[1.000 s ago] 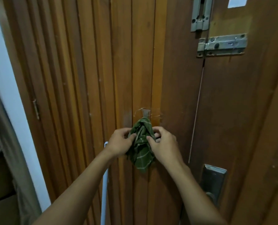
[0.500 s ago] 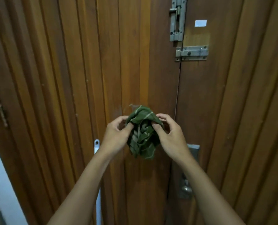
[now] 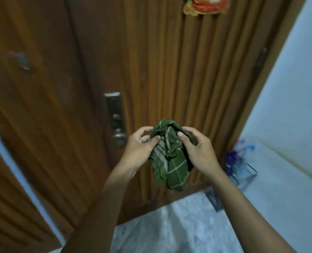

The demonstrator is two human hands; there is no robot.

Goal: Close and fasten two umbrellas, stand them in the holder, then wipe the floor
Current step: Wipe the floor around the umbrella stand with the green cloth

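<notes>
A crumpled green cloth with pale check lines hangs between my two hands in front of a wooden door. My left hand pinches its upper left edge with thumb and fingers. My right hand grips its upper right side, fingers curled over the fold. At the lower right, by the wall, stands a wire holder with blurred blue and purple umbrella parts in it. The speckled light floor shows below the door.
The brown wooden door fills most of the view, with a metal lock plate and handle left of my hands. A red ornament hangs at the top. A white wall runs along the right.
The view has swung right and down, so the floor, wall and holder now show. Both hands still hold the green cloth, which hangs more loosely and lower.
</notes>
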